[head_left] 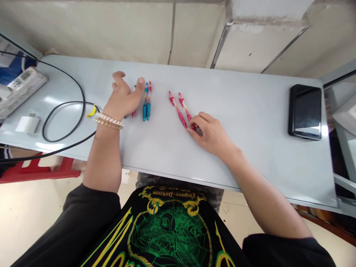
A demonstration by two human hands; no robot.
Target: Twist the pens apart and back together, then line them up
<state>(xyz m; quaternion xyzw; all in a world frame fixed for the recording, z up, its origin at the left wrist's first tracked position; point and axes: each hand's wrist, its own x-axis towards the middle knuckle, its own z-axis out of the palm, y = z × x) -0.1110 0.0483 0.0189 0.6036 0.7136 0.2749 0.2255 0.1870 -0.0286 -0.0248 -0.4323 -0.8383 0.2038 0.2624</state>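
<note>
Two pink pens (178, 110) lie slanted side by side on the grey table. My right hand (209, 131) has its fingertips at the lower end of the right one, thumb and fingers drawn together. Further left, two pens with blue lower barrels (146, 103) lie next to each other, one with a red top. Just left of them my left hand (123, 94) hovers over the table with its thumb and fingers apart. Beneath it another pen with a pink tip (133, 113) shows in part, mostly hidden by the hand.
A black device with a dark screen (305, 112) lies at the table's right end. A black cable (80, 87) with a yellow tag, a white charger (28, 124) and a white power strip (20, 90) are at the left. The wall borders the far edge.
</note>
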